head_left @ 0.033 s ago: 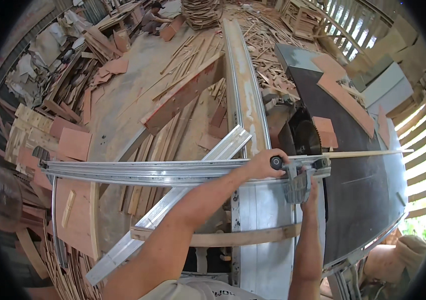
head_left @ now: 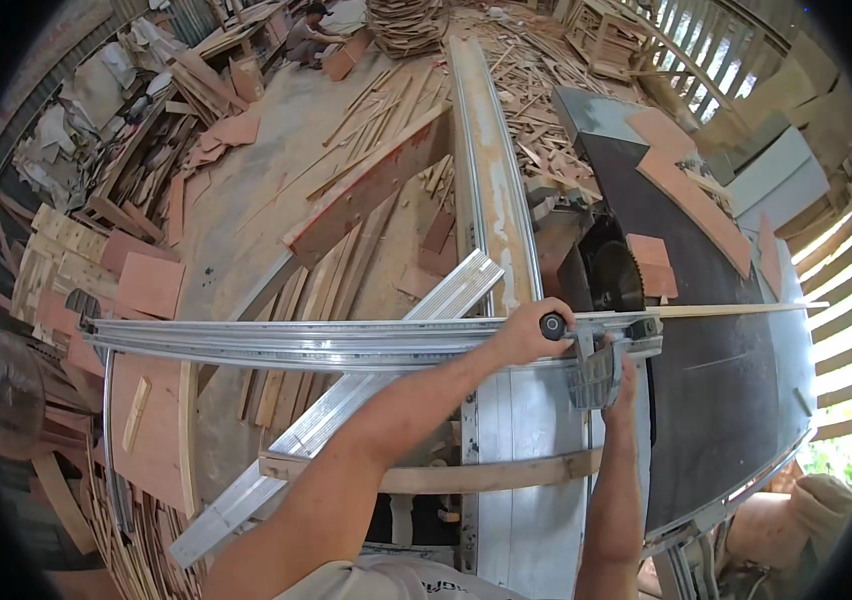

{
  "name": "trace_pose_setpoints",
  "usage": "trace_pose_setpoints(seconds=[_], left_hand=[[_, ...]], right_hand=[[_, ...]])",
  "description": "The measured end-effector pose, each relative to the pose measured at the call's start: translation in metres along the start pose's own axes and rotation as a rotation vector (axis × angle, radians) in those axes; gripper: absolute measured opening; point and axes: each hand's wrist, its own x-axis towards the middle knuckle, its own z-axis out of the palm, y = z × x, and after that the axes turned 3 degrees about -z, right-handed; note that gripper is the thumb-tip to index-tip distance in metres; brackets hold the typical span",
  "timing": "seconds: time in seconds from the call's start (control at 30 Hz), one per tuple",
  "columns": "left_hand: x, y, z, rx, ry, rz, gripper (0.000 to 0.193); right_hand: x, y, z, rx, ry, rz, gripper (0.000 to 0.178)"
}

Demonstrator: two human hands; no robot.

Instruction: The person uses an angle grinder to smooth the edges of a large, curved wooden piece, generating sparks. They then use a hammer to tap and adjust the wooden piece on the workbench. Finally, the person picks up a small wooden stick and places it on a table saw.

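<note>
Under the curled fingers of the left hand (head_left: 526, 332) sat the round black knob (head_left: 552, 326) of a grey metal clamp block (head_left: 596, 372), the fingers clenched about the knob while the right hand (head_left: 628, 378) pressed against the block's far side; whether that hand's fingers were closed on it could not be told, since the block hid them. Running out past the fingertips to the right lay the long thin pale wooden strip (head_left: 736, 309), held flat along the ribbed aluminium fence rail (head_left: 286, 342) and crossing the dark flat saw table (head_left: 736, 380). Judged from its slender section, the strip would be light, whippy and easy to snap or bow at its free end, so it was best gripped close to the clamp and pressed against the rail rather than lifted by its tip. Just beyond the knuckles stood the toothed circular saw blade (head_left: 614, 275), near enough that the fingers needed to keep behind the fence. Beside the blade rested a small reddish plywood offcut (head_left: 652, 264), and farther along the table a larger reddish plywood sheet (head_left: 691, 195). Below the wrists a curved pale wooden batten (head_left: 486, 472) crossed the silver sliding carriage (head_left: 531, 440). Well away to the left, loose boards and scrap littered the concrete floor (head_left: 246, 190), where another person (head_left: 304, 32) crouched at the far end.
</note>
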Motion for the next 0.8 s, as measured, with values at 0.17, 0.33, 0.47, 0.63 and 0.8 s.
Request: trace_pose_setpoints(seconds=[0.17,0.33,0.47,0.63,0.8], left_hand=[[-0.008,0.011,0.072,0.038,0.859,-0.116,0.030],[-0.036,0.009,0.049,0.036,0.689,0.221,0.034],[-0.037,0.018,0.050,0.221,0.703,-0.060,0.044],[-0.036,0.024,0.052,0.183,0.841,0.175,0.051],[-0.042,0.021,0.033,0.119,0.644,-0.024,0.059]], right_hand=[[0.008,-0.030,0.015,-0.137,-0.047,0.074,0.044],[0.009,-0.029,0.015,-0.014,-0.053,0.094,0.044],[0.022,-0.009,-0.006,-0.194,-0.066,0.085,0.030],[0.006,-0.048,0.027,-0.291,0.018,0.104,0.040],[0.006,-0.057,0.032,-0.235,0.040,0.188,0.049]])
